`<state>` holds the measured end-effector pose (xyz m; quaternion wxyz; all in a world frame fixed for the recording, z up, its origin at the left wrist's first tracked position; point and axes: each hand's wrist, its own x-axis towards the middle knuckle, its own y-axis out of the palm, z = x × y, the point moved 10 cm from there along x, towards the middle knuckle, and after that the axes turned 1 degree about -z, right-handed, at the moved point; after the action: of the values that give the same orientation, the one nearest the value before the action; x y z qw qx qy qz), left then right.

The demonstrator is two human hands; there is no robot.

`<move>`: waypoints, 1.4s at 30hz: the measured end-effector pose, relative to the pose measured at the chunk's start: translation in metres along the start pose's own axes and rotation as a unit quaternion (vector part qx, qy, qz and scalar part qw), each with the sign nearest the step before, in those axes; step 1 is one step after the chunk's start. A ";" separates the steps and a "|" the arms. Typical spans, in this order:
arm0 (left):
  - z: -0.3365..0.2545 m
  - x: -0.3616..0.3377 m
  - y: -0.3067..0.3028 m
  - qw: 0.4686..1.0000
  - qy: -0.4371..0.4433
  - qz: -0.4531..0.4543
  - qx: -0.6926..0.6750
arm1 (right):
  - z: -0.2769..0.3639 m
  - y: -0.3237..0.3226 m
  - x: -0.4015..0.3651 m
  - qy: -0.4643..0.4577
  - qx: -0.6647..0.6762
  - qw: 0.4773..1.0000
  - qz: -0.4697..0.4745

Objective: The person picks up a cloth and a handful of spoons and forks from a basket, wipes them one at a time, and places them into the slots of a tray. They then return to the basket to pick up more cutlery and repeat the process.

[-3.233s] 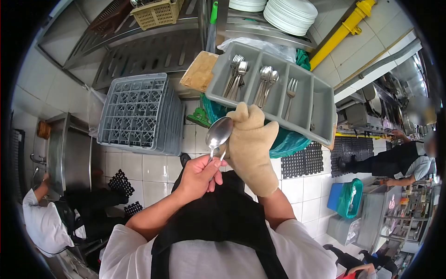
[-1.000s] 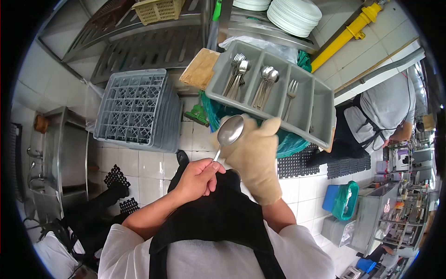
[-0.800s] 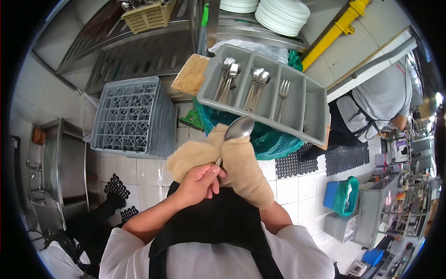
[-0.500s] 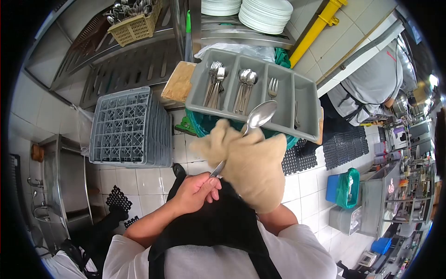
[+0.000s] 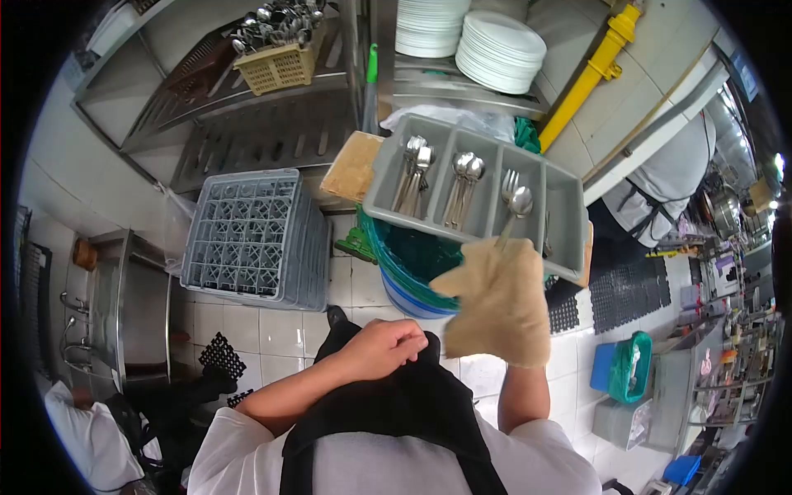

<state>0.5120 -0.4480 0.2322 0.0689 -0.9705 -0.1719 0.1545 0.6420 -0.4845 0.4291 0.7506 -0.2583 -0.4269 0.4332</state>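
Note:
My left hand [image 5: 386,345] is held in front of the black apron, fingers curled, nothing seen in it. A tan cloth [image 5: 499,313] covers my right hand, so its fingers are hidden; only the wrist [image 5: 525,381] shows below. Out of the cloth's top sticks a spoon [image 5: 520,200], gripped by its handle, its bowl over the third compartment of a grey cutlery tray [image 5: 566,210]. A fork [image 5: 510,186] lies in that compartment. Small spoons [image 5: 466,169] fill the second one, and more cutlery [image 5: 417,169] lies in the leftmost. At the right compartment's edge a metal piece is partly hidden.
Beneath the tray are a wooden board [image 5: 351,167] and a green-lined blue bin [image 5: 408,268]. Stacked grey glass racks [image 5: 247,235] stand left. Behind are white plates [image 5: 501,54] and a cutlery-filled basket [image 5: 280,70]. A co-worker [image 5: 672,181] stands at right.
My right hand, with cloth and spoon, has moved right and away from my left hand to the tray. My left hand has let go of the spoon's handle. The view has shifted.

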 end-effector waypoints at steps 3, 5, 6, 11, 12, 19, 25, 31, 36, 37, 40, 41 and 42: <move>-0.002 0.000 -0.012 0.998 0.020 -0.015 0.056 | -0.012 0.006 0.002 0.003 0.006 1.000 -0.017; 0.001 0.000 -0.022 0.997 0.039 -0.042 0.048 | -0.020 0.013 0.001 0.008 0.011 1.000 -0.026; 0.001 0.000 -0.027 0.997 0.038 -0.052 0.052 | -0.022 0.018 0.002 0.009 0.014 0.999 -0.032; -0.007 0.008 -0.042 0.992 0.056 -0.049 0.101 | -0.015 0.018 0.027 0.058 0.179 0.977 -0.103; -0.009 0.011 -0.045 0.989 0.080 -0.052 0.112 | -0.020 0.024 0.029 0.059 0.146 0.983 -0.095; 0.003 0.037 -0.093 0.980 0.091 -0.069 0.160 | -0.048 0.089 0.049 0.101 -0.105 0.989 -0.028; -0.001 0.060 -0.217 0.947 0.136 -0.226 0.183 | -0.122 0.153 0.033 0.256 -0.036 0.966 0.012; -0.057 0.052 -0.388 0.838 0.208 -0.405 0.300 | -0.036 0.135 0.075 0.192 -0.155 0.969 -0.006; -0.108 0.052 -0.507 0.746 0.263 -0.496 0.358 | 0.053 0.121 0.147 0.130 -0.274 0.952 -0.037; -0.115 0.056 -0.528 0.732 0.267 -0.506 0.369 | 0.073 0.121 0.147 0.118 -0.297 0.947 -0.043; -0.136 0.082 -0.587 0.709 0.272 -0.511 0.402 | 0.122 0.114 0.191 0.088 -0.363 0.926 -0.060; -0.144 0.092 -0.604 0.710 0.279 -0.508 0.400 | 0.121 0.117 0.192 0.093 -0.367 0.923 -0.063; -0.139 0.118 -0.624 0.758 0.194 -0.463 0.417 | 0.114 0.118 0.188 0.116 -0.377 0.917 -0.060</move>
<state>0.4677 0.1638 0.4467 0.5616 -0.6570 -0.5020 -0.0309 0.5416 -0.2604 0.4753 0.6665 -0.5446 -0.4827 0.1617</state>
